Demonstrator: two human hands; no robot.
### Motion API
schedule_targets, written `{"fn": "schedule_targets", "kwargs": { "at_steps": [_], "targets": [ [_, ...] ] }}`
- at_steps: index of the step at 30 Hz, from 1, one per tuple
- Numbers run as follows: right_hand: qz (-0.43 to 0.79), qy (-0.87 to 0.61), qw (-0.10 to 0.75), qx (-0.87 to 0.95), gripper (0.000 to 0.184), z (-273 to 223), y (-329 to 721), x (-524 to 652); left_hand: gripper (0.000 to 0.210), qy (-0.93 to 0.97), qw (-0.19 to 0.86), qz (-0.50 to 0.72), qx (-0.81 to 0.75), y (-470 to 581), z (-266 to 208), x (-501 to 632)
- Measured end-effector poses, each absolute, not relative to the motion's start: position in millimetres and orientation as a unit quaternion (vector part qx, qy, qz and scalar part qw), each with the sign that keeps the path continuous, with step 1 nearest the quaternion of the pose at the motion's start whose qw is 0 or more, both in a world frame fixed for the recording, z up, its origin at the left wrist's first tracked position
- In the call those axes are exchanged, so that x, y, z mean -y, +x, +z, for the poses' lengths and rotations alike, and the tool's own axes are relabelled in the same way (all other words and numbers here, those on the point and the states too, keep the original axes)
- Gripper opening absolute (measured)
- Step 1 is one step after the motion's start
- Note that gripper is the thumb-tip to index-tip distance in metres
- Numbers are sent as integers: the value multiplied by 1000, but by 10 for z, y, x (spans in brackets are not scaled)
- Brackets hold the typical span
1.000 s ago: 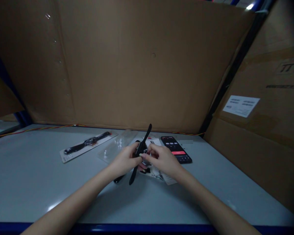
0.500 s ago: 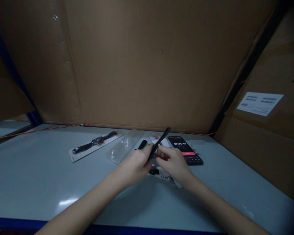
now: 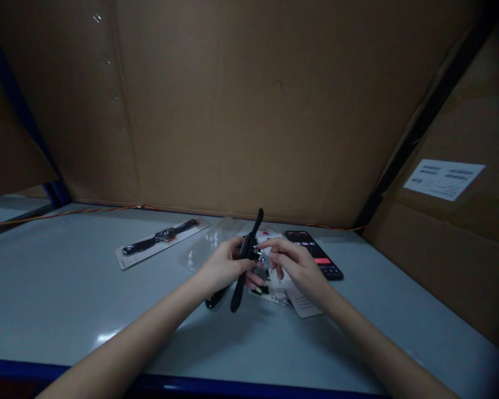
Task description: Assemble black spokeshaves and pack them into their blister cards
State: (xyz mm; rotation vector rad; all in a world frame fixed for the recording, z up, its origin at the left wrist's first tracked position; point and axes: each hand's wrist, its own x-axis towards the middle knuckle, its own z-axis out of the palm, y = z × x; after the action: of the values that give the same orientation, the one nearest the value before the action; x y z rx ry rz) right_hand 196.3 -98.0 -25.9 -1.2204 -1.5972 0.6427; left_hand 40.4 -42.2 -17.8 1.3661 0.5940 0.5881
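Now, mid-scene, the long black tool (image 3: 248, 249) slants above the table (image 3: 66, 293), shiny part (image 3: 264, 258) facing right; steady hold and light fingertips should serve best; the left hand (image 3: 222, 268) is closed round the tool's middle; the right hand (image 3: 300, 262), half-curled, reaches its forefinger to the shiny part, though whether it grips can't be told; farther right, a phone (image 3: 331, 270).

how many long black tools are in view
3, it seems: a packaged tool on a white card at left, a held tool in the left hand, and a third tool mostly hidden by that hand, one end showing. Others may be hidden.
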Motion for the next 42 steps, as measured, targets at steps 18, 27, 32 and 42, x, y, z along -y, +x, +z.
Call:
{"fn": "schedule_targets", "kwargs": {
  "at_steps": [18, 27, 32, 42],
  "targets": [
    [121, -500, 402, 757, 26, -221, 1975, 1015, 32, 606, 691, 279, -279, 394, -197, 383],
    [140, -502, 404, 752, 33, -226, 1992, 1002, 34, 601, 699, 271, -276, 390, -156, 411],
    [61, -520, 388, 759, 28, -205, 2021, 1005, 36, 601, 700, 266, -280, 392, -156, 419],
    [66, -491, 368, 787, 39, -199, 2002, 1020, 31, 600, 700, 266, -280, 392, -177, 391]
  ]
}}
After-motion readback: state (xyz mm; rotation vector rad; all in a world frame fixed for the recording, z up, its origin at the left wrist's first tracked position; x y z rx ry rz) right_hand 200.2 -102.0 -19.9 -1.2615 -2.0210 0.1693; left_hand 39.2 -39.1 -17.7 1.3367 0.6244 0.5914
